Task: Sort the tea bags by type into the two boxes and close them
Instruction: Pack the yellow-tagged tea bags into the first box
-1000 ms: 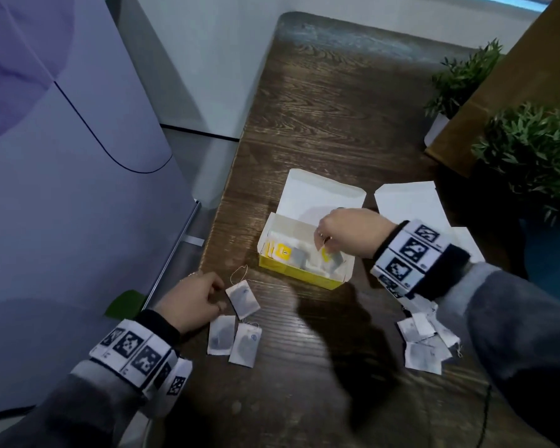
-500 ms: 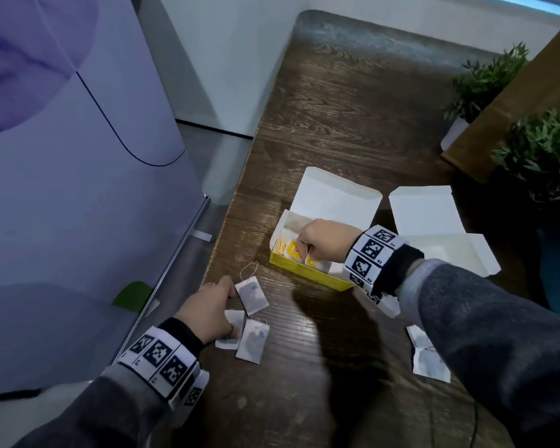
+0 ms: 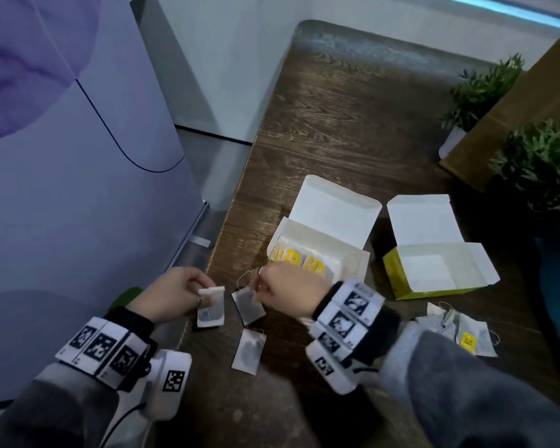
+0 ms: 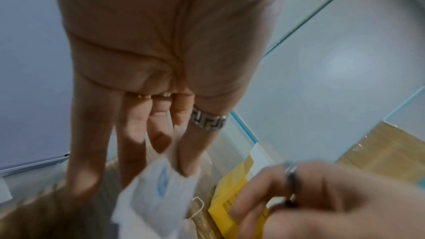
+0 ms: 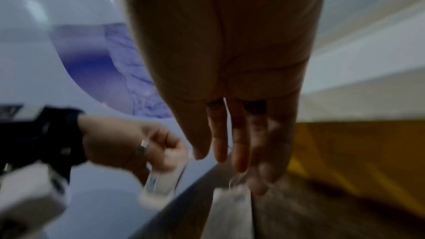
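My left hand [image 3: 207, 291] pinches a white tea bag [image 3: 211, 307] by its top at the table's left edge; the left wrist view shows the bag's blue mark [image 4: 158, 188] under the left hand [image 4: 174, 161]. My right hand [image 3: 257, 286] reaches down just right of it. Its fingertips [image 5: 262, 183] touch the top and string of a second white tea bag [image 3: 248, 303], with thumb and fingers apart. A third white bag [image 3: 249, 350] lies nearer me. The left box [image 3: 353, 253] stands open with yellow-tagged bags inside. The right box [image 3: 398, 273] is open and empty.
A loose pile of tea bags [image 3: 463, 331], one with a yellow tag, lies right of my right forearm. Two potted plants [image 3: 537, 163] and a brown panel [image 3: 530, 101] stand at the table's right side. The table edge [image 3: 227, 221] drops off on the left.
My right hand has come out of the left box and moved down-left to the white bags. My left hand has lifted one white bag off the table.
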The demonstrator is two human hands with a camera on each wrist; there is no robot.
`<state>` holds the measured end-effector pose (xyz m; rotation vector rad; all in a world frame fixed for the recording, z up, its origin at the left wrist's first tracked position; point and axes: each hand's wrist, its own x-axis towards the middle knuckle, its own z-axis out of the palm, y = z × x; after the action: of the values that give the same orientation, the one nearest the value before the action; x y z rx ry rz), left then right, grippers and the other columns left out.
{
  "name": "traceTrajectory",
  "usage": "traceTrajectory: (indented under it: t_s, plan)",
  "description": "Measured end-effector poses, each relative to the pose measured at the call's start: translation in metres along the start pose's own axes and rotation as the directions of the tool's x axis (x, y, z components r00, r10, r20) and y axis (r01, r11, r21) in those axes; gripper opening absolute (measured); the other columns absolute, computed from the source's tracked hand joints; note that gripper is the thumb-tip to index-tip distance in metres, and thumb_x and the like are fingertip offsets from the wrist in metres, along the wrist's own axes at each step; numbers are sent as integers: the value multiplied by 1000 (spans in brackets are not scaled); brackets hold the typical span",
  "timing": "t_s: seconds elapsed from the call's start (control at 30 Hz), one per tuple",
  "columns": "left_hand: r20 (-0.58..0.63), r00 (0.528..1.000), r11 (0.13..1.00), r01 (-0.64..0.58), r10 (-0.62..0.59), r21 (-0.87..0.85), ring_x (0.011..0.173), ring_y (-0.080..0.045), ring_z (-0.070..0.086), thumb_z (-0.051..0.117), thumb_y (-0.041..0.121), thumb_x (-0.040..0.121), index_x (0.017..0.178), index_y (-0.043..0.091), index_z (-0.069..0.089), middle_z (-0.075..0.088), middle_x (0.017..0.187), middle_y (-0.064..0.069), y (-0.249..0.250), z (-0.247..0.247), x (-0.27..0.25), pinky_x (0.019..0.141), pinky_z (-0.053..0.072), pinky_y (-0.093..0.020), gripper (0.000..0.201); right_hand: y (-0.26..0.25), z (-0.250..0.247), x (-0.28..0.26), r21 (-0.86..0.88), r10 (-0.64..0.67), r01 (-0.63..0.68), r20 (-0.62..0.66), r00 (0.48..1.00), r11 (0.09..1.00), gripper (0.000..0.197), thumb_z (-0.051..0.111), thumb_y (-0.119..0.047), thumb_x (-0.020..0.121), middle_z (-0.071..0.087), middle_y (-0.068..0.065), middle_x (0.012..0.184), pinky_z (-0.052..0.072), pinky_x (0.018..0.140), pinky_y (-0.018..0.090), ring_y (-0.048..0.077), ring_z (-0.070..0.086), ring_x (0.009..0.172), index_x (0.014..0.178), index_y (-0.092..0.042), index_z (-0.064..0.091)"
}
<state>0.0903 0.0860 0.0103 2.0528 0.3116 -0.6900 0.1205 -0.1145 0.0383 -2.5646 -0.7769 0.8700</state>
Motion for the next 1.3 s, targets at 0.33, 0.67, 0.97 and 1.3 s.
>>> traceTrajectory:
  t_s: [0.33,0.67,0.97,1.3]
  plan:
    - [-44,998,955,18,-33,-295,63,-16,51,48,-11,87,103,8,56,57,82,-10,-2,-7,2,42,42,-19,26,-10,64,27,12,276,-276,-54,960,961,42,53,-13,90,33,16,131,40,96,40,37,44,118,129,-3,41]
    - [353,924,333,290,146,-897,49,-10,41,71,42,62,95,7,65,54,71,-3,20,-6,2,46,29,-21,48,-1,65,19,349,352,-332,6,936,877,33,61,-10,78,58,12,115,37,72,24,21,55,97,108,-13,47]
    - [347,913,303,276,213,-912,66,-12,51,76,19,42,102,7,68,59,82,-5,37,-1,1,49,36,-22,62,8,42,-19,538,267,-176,-95,959,824,65,69,-4,77,54,-8,111,46,80,20,7,55,91,133,-24,44]
    - [361,926,763,152,113,-629,75,-16,55,27,-24,81,111,3,57,49,93,-8,70,25,6,74,57,-30,51,74,-44,-71,391,402,-215,-498,768,895,15,65,-18,84,53,-7,62,39,57,23,11,55,59,83,-20,49]
